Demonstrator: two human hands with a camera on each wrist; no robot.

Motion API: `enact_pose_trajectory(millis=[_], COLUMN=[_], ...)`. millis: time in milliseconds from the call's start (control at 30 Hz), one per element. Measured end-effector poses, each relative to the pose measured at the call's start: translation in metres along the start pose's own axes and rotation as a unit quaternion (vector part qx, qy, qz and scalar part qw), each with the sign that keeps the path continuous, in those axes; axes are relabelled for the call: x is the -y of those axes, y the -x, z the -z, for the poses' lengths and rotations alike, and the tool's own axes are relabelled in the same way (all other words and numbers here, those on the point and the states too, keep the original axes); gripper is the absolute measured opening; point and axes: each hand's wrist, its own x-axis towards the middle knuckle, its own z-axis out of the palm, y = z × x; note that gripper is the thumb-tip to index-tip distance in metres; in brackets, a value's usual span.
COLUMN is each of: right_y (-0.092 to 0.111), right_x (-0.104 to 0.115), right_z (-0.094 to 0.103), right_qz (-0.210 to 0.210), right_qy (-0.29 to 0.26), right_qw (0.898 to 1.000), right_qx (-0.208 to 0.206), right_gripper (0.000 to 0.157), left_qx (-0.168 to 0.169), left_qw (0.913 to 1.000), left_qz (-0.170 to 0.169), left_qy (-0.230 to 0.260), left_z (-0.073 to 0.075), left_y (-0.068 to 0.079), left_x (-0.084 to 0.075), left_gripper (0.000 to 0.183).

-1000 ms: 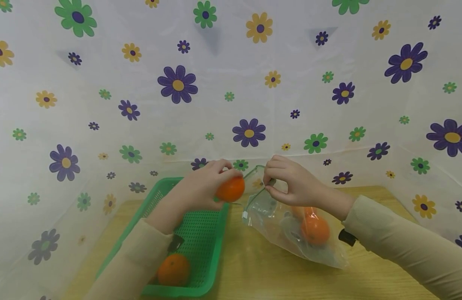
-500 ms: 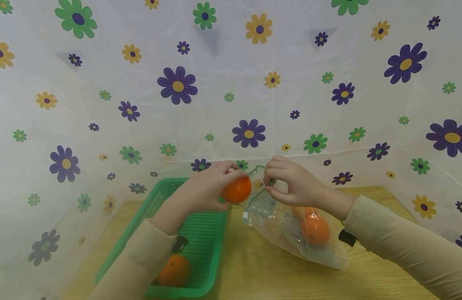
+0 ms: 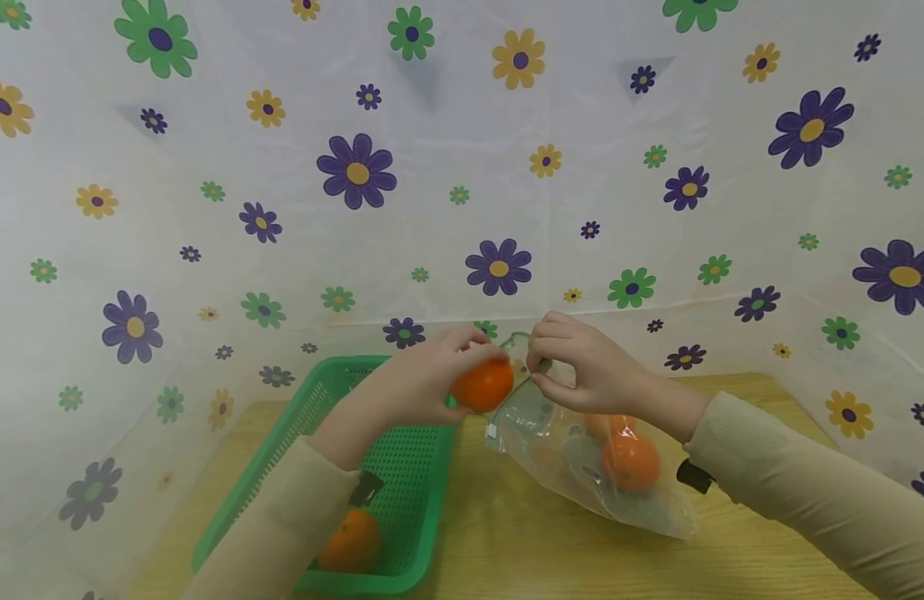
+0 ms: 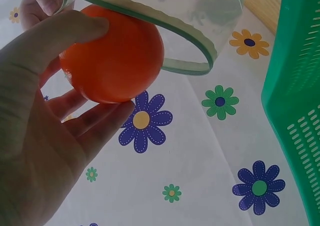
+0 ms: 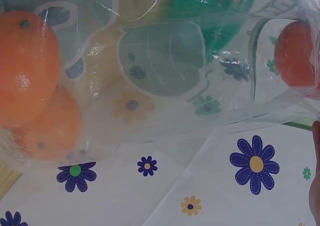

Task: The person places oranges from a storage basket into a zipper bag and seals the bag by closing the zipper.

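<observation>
My left hand point(image 3: 424, 379) grips an orange point(image 4: 117, 56), thumb on one side and fingers curled under the other. In the left wrist view the fruit lies right at the mouth of a clear zip bag point(image 4: 200, 6) with a green-edged opening. My right hand point(image 3: 581, 358) pinches the rim of that bag between thumb and fingers, keeping its mouth spread. Inside the bag, two oranges point(image 5: 27, 68) rest toward its bottom end, seen through the printed plastic. Only a sliver of the right hand shows in the right wrist view.
A green perforated basket point(image 3: 424, 517) stands to the left on the wooden table point(image 3: 499, 542), beneath my left forearm. Another orange point(image 3: 352, 542) lies in its near end, partly hidden by the sleeve. A flower-printed white sheet point(image 3: 447, 125) encloses the back and sides.
My left hand has carried the orange rightward from over the basket to the bag's mouth. The right hand and the bag have stayed in place.
</observation>
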Motion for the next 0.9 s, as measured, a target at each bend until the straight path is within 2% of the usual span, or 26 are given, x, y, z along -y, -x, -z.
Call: enact_pose_trajectory(millis=[400, 600, 900], right_y=[0.0003, 0.0006, 0.0002], right_x=[0.0023, 0.0019, 0.0020], right_z=[0.0002, 0.0007, 0.0014], right_qz=[-0.008, -0.004, -0.007], right_qy=[0.003, 0.005, 0.005], right_qw=[1.000, 1.000, 1.000], right_qx=[0.001, 0.001, -0.002], right_gripper=[0.015, 0.015, 0.014], left_qx=[0.027, 0.043, 0.047], left_qw=[0.9996, 0.9990, 0.9988], left_qz=[-0.007, 0.008, 0.004], left_qy=[0.006, 0.013, 0.008], left_z=[-0.0043, -0.0066, -0.0061], left_y=[-0.0045, -0.0072, -0.0065], left_x=[-0.0067, -0.0090, -0.0097], left_gripper=[0.076, 0.078, 0.078])
